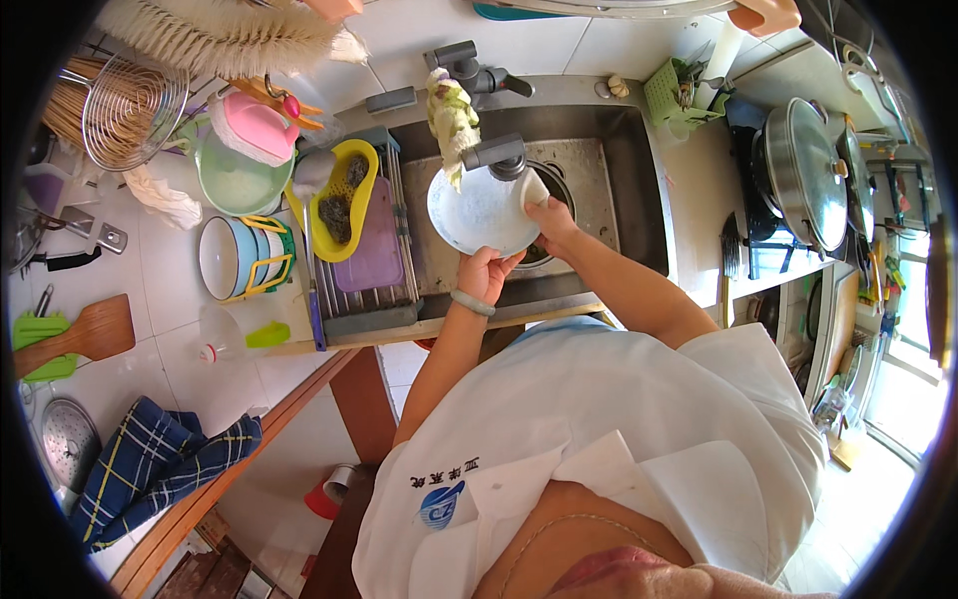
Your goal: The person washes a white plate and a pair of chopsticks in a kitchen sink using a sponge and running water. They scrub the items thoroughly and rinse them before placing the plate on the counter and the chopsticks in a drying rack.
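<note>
A white bowl point(479, 213) with a faint blue pattern is held tilted over the stainless-steel sink point(653, 187). My left hand point(485, 275), with a pale bangle at its wrist, grips the near rim. At the bowl's right side my right hand point(552, 223) pinches a folded whitish cloth point(533, 190) against the rim. The dark grey faucet point(495, 153) reaches out above the bowl's far side and hides part of it. Behind the bowl, a round metal pot point(560, 183) stands in the sink, partly hidden.
A rolling rack point(397, 217) at the sink's left bears a yellow strainer tray point(303, 201) with steel scrubbers and a purple board point(368, 258). A green-white cloth point(451, 112) hangs by the faucet. A lidded pan point(804, 176) stands on the stove to the right.
</note>
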Motion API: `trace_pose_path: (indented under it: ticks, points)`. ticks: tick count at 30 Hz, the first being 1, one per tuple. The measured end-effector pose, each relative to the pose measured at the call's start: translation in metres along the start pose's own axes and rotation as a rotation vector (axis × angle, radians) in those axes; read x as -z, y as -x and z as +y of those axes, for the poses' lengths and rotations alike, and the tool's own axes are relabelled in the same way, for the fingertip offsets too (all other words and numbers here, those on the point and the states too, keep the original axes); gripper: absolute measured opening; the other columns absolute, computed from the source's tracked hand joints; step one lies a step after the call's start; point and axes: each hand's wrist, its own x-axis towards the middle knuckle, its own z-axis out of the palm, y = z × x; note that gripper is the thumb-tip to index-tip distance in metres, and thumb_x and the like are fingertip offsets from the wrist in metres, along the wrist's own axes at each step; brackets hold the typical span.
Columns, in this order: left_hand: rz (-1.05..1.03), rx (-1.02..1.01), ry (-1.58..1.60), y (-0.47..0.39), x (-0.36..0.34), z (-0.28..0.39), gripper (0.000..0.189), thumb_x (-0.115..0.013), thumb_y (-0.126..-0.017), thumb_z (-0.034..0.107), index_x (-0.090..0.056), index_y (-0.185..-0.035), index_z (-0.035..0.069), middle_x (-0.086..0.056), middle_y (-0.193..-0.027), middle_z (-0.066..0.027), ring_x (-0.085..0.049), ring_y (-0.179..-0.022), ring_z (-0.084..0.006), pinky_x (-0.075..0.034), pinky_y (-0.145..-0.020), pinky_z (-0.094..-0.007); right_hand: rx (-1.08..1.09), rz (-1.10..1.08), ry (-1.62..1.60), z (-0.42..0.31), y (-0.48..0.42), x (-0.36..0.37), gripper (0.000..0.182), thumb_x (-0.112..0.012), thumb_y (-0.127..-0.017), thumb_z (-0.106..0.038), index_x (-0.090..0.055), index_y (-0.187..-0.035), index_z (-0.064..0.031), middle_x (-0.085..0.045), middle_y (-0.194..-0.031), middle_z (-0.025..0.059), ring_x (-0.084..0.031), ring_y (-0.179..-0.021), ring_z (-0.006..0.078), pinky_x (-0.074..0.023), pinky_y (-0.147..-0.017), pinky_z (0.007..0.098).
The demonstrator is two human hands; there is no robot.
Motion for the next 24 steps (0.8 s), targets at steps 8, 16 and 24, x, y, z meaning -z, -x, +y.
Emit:
trace_pose_path:
  ticks: [8, 16, 24]
  points:
    - [0.034, 0.274, -0.043, -0.035, 0.024, 0.044, 0.036, -0.054, -0.080, 0.020, -0.049, -0.109, 0.000, -0.057, -0.106, -0.0107, -0.053, -0.101, -0.0250, -0.039, -0.090, -0.0406, 0.242, -0.274, 0.713, -0.083, -0.032, 0.048, 0.022, -0.061, -0.073, -0.014, -0.059, -0.090, -0.0018, -0.060, -0.079, 0.0092, -0.057, -0.076, 0.0188, -0.0453, -0.063, 0.0336]
    - [-0.057, 0.331, -0.309, -0.016, -0.011, 0.041, 0.038, -0.051, -0.069, 0.004, -0.048, -0.107, -0.001, -0.058, -0.097, -0.0104, -0.060, -0.083, -0.0240, -0.050, -0.074, -0.0375, 0.779, -0.238, 1.812, -0.104, -0.010, -0.013, 0.038, -0.054, -0.073, -0.013, -0.053, -0.111, -0.0070, -0.049, -0.116, 0.0166, -0.045, -0.109, 0.0271, -0.0377, -0.088, 0.0370]
    - [0.089, 0.099, -0.330, -0.006, 0.027, 0.037, 0.042, -0.045, -0.070, -0.003, -0.044, -0.111, 0.002, -0.054, -0.105, -0.0124, -0.057, -0.092, -0.0253, -0.050, -0.074, -0.0421, 0.975, -0.688, 1.569, -0.001, 0.040, -0.040, 0.052, -0.049, -0.079, -0.023, -0.034, -0.127, -0.0104, -0.029, -0.135, 0.0084, -0.026, -0.127, 0.0240, -0.0289, -0.097, 0.0492]
